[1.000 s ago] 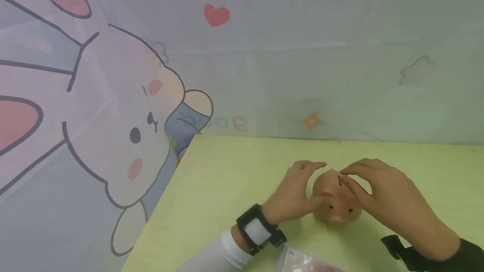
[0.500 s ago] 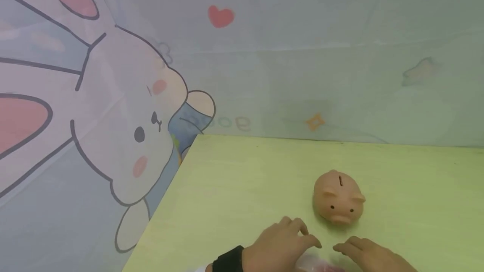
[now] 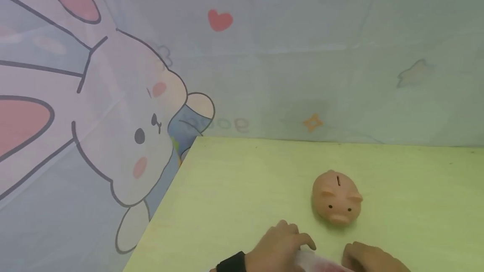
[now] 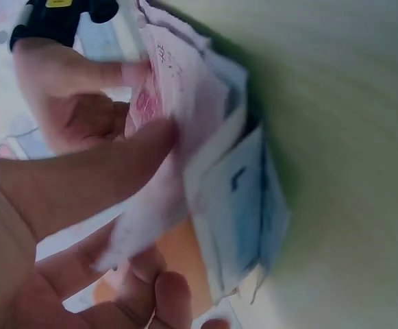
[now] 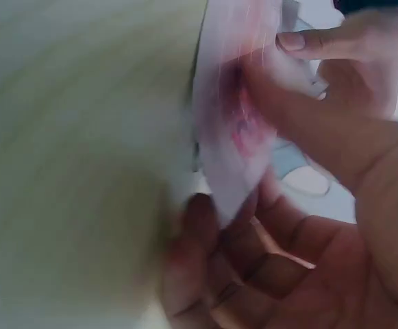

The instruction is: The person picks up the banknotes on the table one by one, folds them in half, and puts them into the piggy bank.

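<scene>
My left grip [image 3: 276,247] and right grip [image 3: 372,257] have left the pig [image 3: 336,198] ahead and now hold the bundle [image 4: 233,199], seemingly my present work.

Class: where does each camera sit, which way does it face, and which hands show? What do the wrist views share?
Head: on the person's head, facing forward and down over the yellow-green table to the piggy bank and rabbit-print backdrop; left hand and right hand at the bottom edge.
Left wrist: on that wrist, facing its hand pinching the pink-printed packet; right hand behind, upper left.
Right wrist: on that wrist, facing its hand pinching the packet; left hand at upper right.
Shared by both wrist views: the packet and both hands.
</scene>
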`<state>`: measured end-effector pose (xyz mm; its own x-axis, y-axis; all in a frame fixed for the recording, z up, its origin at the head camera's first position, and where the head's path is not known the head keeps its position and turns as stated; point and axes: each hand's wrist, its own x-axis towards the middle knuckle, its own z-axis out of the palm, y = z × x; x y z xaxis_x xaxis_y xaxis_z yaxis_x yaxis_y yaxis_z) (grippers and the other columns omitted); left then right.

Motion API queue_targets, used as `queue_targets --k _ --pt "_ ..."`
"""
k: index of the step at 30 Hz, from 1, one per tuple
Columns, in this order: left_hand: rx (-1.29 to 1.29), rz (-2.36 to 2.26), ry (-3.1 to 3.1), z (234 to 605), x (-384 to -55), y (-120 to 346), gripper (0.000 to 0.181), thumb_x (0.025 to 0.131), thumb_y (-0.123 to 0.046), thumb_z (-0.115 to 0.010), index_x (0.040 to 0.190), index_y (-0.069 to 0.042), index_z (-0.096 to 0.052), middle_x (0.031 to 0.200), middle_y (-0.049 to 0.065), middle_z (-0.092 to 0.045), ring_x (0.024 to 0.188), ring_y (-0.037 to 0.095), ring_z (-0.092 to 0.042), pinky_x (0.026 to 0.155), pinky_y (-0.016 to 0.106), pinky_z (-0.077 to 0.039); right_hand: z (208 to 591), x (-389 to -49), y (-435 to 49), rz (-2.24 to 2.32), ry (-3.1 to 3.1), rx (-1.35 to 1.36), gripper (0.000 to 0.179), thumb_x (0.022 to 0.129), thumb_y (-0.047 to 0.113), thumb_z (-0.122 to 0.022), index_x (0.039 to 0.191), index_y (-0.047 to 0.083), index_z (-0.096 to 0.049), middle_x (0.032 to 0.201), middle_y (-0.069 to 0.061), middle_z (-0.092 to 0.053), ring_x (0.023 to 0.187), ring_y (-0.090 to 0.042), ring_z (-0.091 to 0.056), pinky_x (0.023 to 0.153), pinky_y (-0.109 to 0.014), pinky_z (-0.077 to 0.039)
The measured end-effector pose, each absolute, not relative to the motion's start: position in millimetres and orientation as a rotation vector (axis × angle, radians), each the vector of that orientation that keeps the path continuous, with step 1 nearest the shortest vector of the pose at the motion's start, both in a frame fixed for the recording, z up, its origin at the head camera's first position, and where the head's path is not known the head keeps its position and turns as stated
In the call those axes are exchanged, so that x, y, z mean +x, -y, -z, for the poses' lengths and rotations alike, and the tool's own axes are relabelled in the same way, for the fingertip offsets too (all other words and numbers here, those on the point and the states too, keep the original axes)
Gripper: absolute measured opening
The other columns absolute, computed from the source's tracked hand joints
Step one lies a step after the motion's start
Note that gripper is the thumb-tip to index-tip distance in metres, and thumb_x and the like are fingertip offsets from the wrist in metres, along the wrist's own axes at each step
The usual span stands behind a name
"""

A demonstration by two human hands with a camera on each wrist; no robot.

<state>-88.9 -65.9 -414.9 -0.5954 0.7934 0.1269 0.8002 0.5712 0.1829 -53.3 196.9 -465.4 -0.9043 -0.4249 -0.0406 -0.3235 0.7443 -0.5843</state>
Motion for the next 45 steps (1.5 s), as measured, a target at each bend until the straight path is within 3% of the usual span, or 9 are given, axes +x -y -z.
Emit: queue_targets --k 4,8,15,22,27,32,36,41,45 --pt "-1.372 0.586 2.815 407 -92 68 0.029 0.072 -0.022 -0.083 0.099 -0.027 -0.075 0.07 -0.02 -0.059 0.069 -0.008 -0.043 0.061 0.011 -0.035 461 -56 -206 1.29 -2.571 -0.789 0.019 0.086 0.016 -0.072 0.076 0.024 -0.059 0.069 0.02 -0.053 0.062 0.005 -0.051 0.049 -0.02 -0.043" --pt "-1.367 1.018 2.815 387 -97 72 0.015 0.08 -0.017 -0.08 0.094 -0.02 -0.076 0.07 -0.018 -0.063 0.063 -0.015 -0.05 0.058 0.005 -0.043 441 -56 -216 1.496 -2.419 -0.765 0.013 0.093 0.012 -0.065 0.083 0.019 -0.062 0.072 0.011 -0.063 0.065 -0.004 -0.059 0.053 -0.024 -0.048" --pt "-1.187 1.61 2.531 324 -111 74 0.009 0.085 -0.012 -0.077 0.094 -0.014 -0.076 0.089 -0.006 -0.071 0.075 -0.001 -0.058 0.079 0.017 -0.054 352 -59 -211 1.588 -2.841 -0.628 0.013 0.089 0.005 -0.07 0.094 0.017 -0.07 0.087 0.003 -0.072 0.081 -0.012 -0.067 0.069 -0.02 -0.054" --pt "-1.085 2.024 2.284 283 -112 74 0.015 0.086 -0.006 -0.074 0.101 -0.008 -0.073 0.096 0.002 -0.067 0.083 0.009 -0.063 0.074 0.032 -0.06 291 -54 -195 1.729 -3.099 -0.473 0.017 0.084 0.001 -0.075 0.098 0.011 -0.073 0.091 -0.001 -0.073 0.079 -0.01 -0.064 0.063 -0.017 -0.051" --pt "-1.062 2.123 2.172 290 -113 66 0.017 0.086 -0.01 -0.075 0.102 -0.005 -0.071 0.095 0.008 -0.069 0.073 0.011 -0.066 0.064 0.032 -0.06 285 -54 -191 1.837 -3.063 -0.473 0.018 0.084 -0.005 -0.073 0.1 0.004 -0.072 0.094 -0.007 -0.072 0.082 -0.012 -0.064 0.064 -0.019 -0.052" --pt "-0.964 1.985 2.113 302 -119 53 0.014 0.086 -0.014 -0.076 0.096 -0.005 -0.074 0.087 0.009 -0.072 0.067 0.007 -0.062 0.058 0.026 -0.057 287 -54 -185 1.784 -3.004 -0.336 0.02 0.087 0.01 -0.074 0.107 0.013 -0.07 0.098 -0.003 -0.072 0.078 -0.015 -0.067 0.061 -0.023 -0.054" --pt "-0.92 1.726 1.988 309 -121 44 0.009 0.086 -0.01 -0.075 0.093 -0.006 -0.075 0.085 0.006 -0.074 0.07 0.003 -0.066 0.06 0.023 -0.057 291 -54 -177 1.772 -2.962 -0.323 0.022 0.089 0.016 -0.073 0.109 0.017 -0.068 0.1 -0.001 -0.071 0.079 -0.018 -0.069 0.062 -0.026 -0.055" --pt "-1.024 1.602 1.876 312 -116 33 0.009 0.087 -0.003 -0.072 0.096 0.0 -0.073 0.087 0.011 -0.075 0.079 0.006 -0.071 0.067 0.022 -0.059 298 -53 -167 1.882 -2.896 -0.527 0.024 0.088 0.003 -0.072 0.11 0.011 -0.069 0.102 -0.005 -0.071 0.085 -0.018 -0.068 0.069 -0.023 -0.056" --pt "-1.147 1.851 1.85 310 -113 29 0.014 0.091 0.001 -0.066 0.101 0.01 -0.07 0.097 0.02 -0.073 0.086 0.011 -0.072 0.07 0.03 -0.06 306 -58 -159 2.044 -2.745 -0.813 0.031 0.083 -0.013 -0.069 0.11 0.002 -0.067 0.103 -0.01 -0.07 0.088 -0.018 -0.068 0.074 -0.023 -0.057"
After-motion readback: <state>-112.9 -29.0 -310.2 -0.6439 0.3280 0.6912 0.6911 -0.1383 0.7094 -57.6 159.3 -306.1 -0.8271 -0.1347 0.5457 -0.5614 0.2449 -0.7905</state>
